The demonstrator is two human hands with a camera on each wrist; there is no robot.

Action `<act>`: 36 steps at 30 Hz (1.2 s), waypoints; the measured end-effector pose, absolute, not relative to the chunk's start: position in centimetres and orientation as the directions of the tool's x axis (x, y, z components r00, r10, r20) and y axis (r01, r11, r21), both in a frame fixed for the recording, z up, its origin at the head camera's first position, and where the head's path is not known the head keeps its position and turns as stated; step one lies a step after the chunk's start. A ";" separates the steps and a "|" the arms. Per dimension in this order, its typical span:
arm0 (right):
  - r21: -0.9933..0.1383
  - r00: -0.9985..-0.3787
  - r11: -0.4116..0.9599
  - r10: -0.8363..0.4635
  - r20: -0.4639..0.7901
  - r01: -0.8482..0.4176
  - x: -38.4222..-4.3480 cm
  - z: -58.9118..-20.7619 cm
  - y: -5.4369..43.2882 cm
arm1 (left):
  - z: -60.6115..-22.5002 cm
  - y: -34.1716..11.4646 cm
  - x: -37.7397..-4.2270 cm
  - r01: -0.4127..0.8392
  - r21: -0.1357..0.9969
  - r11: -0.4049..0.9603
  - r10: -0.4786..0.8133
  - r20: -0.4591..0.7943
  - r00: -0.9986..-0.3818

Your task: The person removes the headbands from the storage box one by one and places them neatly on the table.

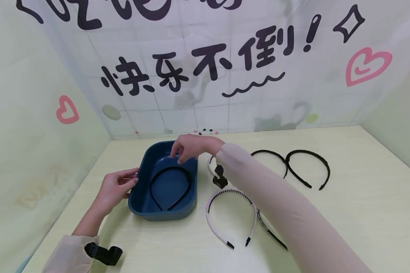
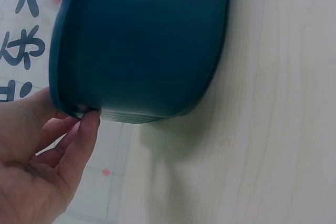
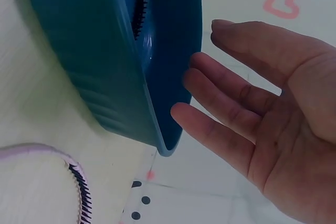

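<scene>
A blue plastic bin (image 1: pixel 162 217) stands on the left part of the table. Inside it lies one black headband (image 1: pixel 172 167), its toothed inner edge showing in the right wrist view. My left hand (image 1: pixel 114 189) pinches the bin's left rim between thumb and fingers, as the left wrist view also shows. Over the far right corner of the bin hovers my right hand (image 1: pixel 191 147), palm down in the head view. Its fingers are loosely bent and apart, with nothing between them in the right wrist view.
Right of the bin lies a pale lilac headband (image 1: pixel 208 218) with dark teeth. Two black headbands (image 1: pixel 309 151) (image 1: pixel 268 151) lie farther back. My right forearm partly covers a dark headband with silvery trim (image 1: pixel 275 237) and a pale one (image 1: pixel 210 164). A printed curtain (image 1: pixel 205 113) hangs behind.
</scene>
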State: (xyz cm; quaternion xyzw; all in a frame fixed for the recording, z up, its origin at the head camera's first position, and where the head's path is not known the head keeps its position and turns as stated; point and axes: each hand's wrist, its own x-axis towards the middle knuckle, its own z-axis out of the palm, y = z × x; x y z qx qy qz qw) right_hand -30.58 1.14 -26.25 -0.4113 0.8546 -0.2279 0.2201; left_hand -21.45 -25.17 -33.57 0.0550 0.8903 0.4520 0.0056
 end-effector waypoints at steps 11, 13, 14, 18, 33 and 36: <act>-0.582 -0.606 0.593 -0.769 -0.205 -0.556 -31.3 -26.2 -1.0 | -33.7 -25.3 -21.5 0.101 0.808 0.581 0.107 0.047 -0.993; -0.586 -0.610 0.601 -0.762 -0.216 -0.543 -31.4 -26.2 -1.4 | -33.7 -25.4 -21.5 0.100 0.807 0.582 0.106 0.046 -0.993; -0.587 -0.612 0.604 -0.760 -0.221 -0.539 -31.4 -26.1 -1.5 | -33.7 -25.4 -21.5 0.101 0.806 0.583 0.106 0.048 -0.993; -0.596 -0.616 0.609 -0.753 -0.230 -0.523 -31.5 -26.2 -2.2 | -33.7 -25.4 -21.5 0.101 0.811 0.576 0.108 0.048 -0.993; -0.633 -0.656 0.640 -0.707 -0.263 -0.436 -32.4 -27.8 -4.3 | -33.9 -25.5 -21.7 0.108 0.818 0.565 0.118 0.049 -0.992; -0.630 -0.658 0.648 -0.701 -0.274 -0.428 -32.3 -28.1 -4.7 | -33.9 -25.5 -21.7 0.107 0.821 0.561 0.117 0.049 -0.992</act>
